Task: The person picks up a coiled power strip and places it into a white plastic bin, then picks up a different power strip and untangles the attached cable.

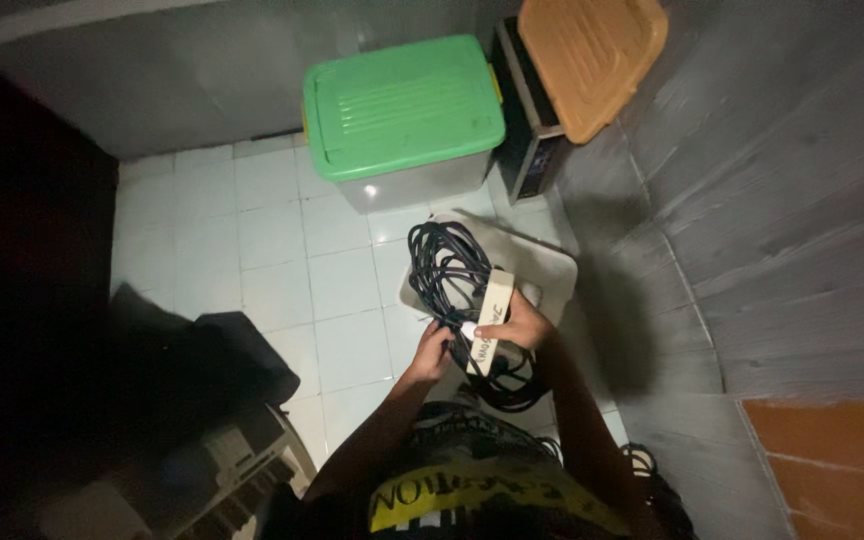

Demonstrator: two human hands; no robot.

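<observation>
Head view: the white tiled floor [272,250] lies open to the left of the hands, hemmed by a grey wall [782,200] on the right and a dark mass along the left edge. At the far end stands a clear plastic bin with a ribbed green lid [402,105], and just beside it a dark box with an orange lid [592,55] leaning on top.

A coil of black cable [447,275] — thin, glossy, looped many times — hangs over a pale, rounded-corner lid or tray [552,265] on the floor, its lower loops reaching the person's lap. A long cream power strip [489,320], flat and rectangular, lies against the coil.

The right hand [524,325] is closed around the strip's middle, fingers wrapped over it, forearm angled up from the lower right. The left hand [434,350] curls about the cable strands just beside the strip's lower end, wrist bent inward — how tight its grip is cannot be made out.
</observation>
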